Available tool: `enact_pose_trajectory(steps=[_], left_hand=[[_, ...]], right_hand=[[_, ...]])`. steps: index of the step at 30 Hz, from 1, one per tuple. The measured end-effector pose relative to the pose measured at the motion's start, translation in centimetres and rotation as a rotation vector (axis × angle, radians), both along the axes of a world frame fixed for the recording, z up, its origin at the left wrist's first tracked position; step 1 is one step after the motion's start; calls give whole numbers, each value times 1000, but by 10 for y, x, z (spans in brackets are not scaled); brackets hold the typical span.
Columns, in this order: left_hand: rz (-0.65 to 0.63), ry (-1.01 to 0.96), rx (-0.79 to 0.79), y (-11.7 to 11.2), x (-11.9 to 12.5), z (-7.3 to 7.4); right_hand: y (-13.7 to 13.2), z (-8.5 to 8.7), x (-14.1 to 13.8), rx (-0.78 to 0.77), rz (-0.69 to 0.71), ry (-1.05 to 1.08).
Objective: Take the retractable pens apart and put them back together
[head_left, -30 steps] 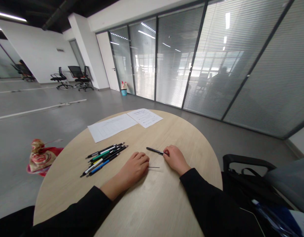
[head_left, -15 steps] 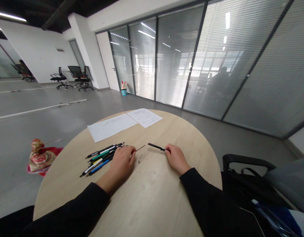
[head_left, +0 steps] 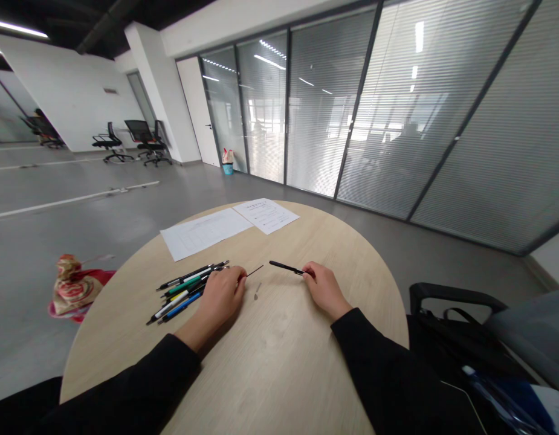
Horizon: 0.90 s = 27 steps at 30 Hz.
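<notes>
Between the fingertips of my left hand [head_left: 223, 294] is a thin dark rod that looks like a pen refill [head_left: 255, 270], its free end pointing up and to the right. My right hand [head_left: 325, 288] pinches a black pen barrel [head_left: 284, 266] by one end. The barrel's other end faces the refill, with a small gap between them. Two tiny greyish pen parts [head_left: 256, 295] lie on the table just right of my left hand; their exact kind is too small to tell. Several pens [head_left: 182, 300] in black, white, green, yellow and blue lie in a pile, partly hidden behind my left hand.
Two printed paper sheets [head_left: 206, 231] lie at the far side of the round wooden table [head_left: 279, 374]. A chair with a black armrest [head_left: 455, 292] and a bag stands to the right. On the floor at left sits a red and gold bag [head_left: 80, 287].
Both the refill and the pen barrel have shifted slightly to the left along with my hands. The pile of pens and the small parts lie as before.
</notes>
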<state>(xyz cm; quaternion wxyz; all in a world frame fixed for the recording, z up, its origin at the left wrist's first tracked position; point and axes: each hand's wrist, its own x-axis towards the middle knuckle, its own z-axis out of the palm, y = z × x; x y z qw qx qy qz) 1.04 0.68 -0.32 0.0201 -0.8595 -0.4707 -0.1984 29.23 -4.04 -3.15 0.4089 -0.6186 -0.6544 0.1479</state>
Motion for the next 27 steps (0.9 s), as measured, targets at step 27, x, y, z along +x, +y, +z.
enact_pose_trajectory(steps=[27], left_hand=[[-49,-22,6,4,-3,-1]], right_hand=[[0,2,1,-7,25,1]])
